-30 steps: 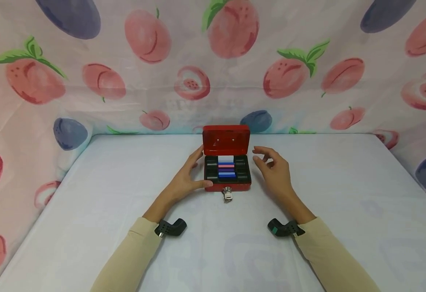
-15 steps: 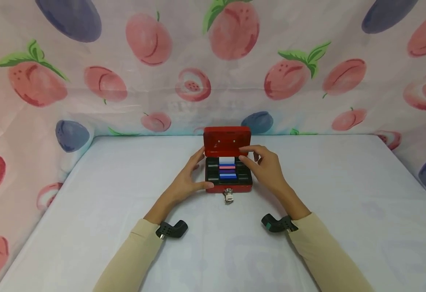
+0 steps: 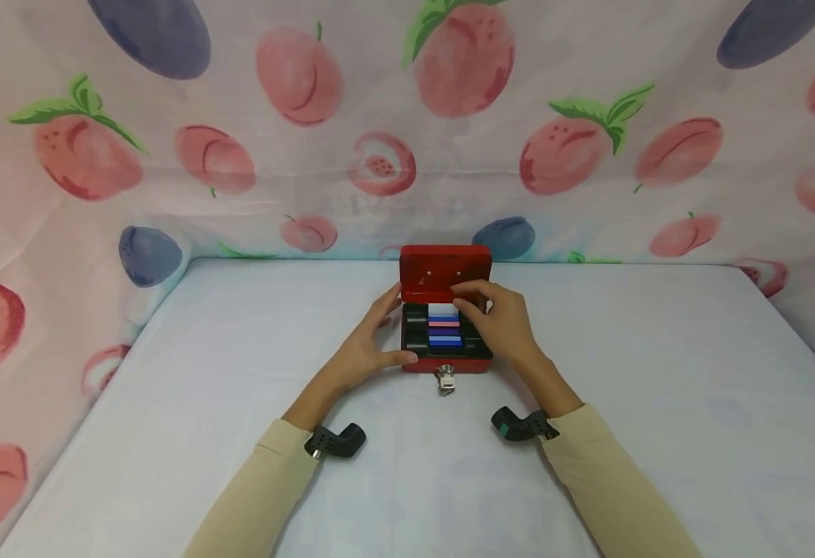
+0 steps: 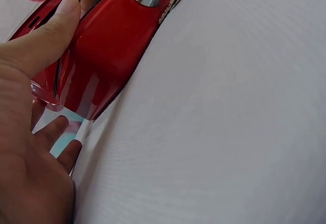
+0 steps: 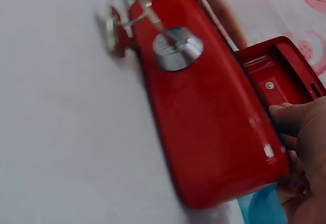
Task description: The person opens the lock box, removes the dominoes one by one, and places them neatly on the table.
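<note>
A red metal cash box (image 3: 466,364) stands with its lid (image 3: 421,263) raised. Its black tray (image 3: 416,329) holds a column of flat blue, pink, purple and white pieces (image 3: 444,332) in the middle. My left hand (image 3: 361,353) grips the box's left side, thumb on the front corner and fingers toward the back. Over the tray's right rear hovers my right hand (image 3: 508,322), its thumb and forefinger slightly apart beside the white piece; the other fingers are curled. In the right wrist view a key (image 5: 159,24) sits in the round silver lock (image 5: 175,51).
A white cloth (image 3: 240,403) covers the table under the box. Behind it hangs a backdrop (image 3: 449,186) printed with peaches and plums. Each wrist wears a black camera mount, the left one (image 3: 337,442) and the right one (image 3: 522,425).
My right hand has come left from beside the box to over the tray's right rear. The left hand keeps its grip on the box. The head view has shifted slightly.
</note>
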A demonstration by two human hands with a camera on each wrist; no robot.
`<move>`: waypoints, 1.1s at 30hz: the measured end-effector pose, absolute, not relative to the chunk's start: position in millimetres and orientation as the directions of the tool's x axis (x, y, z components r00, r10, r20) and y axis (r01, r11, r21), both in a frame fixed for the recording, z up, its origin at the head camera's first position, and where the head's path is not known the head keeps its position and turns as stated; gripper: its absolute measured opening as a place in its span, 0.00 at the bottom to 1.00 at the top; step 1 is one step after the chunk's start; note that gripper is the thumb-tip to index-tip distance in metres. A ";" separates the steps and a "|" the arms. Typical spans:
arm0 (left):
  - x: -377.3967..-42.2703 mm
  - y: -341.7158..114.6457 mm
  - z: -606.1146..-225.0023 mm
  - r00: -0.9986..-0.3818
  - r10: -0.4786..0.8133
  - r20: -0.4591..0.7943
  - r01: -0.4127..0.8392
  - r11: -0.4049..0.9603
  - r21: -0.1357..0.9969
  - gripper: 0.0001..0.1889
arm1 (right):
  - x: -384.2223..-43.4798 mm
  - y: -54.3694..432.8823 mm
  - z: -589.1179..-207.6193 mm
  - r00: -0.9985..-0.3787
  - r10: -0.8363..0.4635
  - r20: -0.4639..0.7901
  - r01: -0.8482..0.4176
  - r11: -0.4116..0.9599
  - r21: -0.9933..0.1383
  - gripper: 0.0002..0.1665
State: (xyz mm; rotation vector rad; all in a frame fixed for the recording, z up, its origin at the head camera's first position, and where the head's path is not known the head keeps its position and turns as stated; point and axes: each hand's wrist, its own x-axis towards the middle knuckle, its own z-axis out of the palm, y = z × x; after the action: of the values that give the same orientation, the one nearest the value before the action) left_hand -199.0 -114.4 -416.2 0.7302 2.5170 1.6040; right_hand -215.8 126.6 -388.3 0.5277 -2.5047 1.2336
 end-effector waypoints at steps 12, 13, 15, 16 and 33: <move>-198.4 -112.5 -415.1 -0.884 0.429 0.188 0.352 0.342 0.871 0.54 | -214.2 125.9 -394.3 -0.894 -0.216 0.392 -0.437 0.616 -0.656 0.13; -198.2 -112.2 -414.0 -0.884 0.430 0.185 0.348 0.341 0.873 0.54 | -214.3 125.6 -394.3 -0.898 -0.214 0.385 -0.429 0.626 -0.652 0.13; -193.5 -111.0 -404.6 -0.885 0.432 0.172 0.337 0.342 0.877 0.53 | -214.3 125.0 -394.0 -0.904 -0.208 0.373 -0.414 0.641 -0.646 0.13; -190.7 -110.5 -399.4 -0.886 0.432 0.166 0.331 0.340 0.880 0.53 | -213.8 124.3 -393.5 -0.907 -0.207 0.367 -0.409 0.647 -0.644 0.13; -199.0 -114.5 -414.3 -0.877 0.439 0.193 0.355 0.326 0.876 0.54 | -215.5 122.5 -395.7 -0.876 -0.192 0.443 -0.450 0.656 -0.606 0.07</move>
State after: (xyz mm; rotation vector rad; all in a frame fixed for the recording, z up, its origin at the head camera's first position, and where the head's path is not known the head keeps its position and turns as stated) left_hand -199.0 -114.5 -414.3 0.7487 2.4919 1.6141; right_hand -215.5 122.5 -395.7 0.5096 -2.5344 1.0601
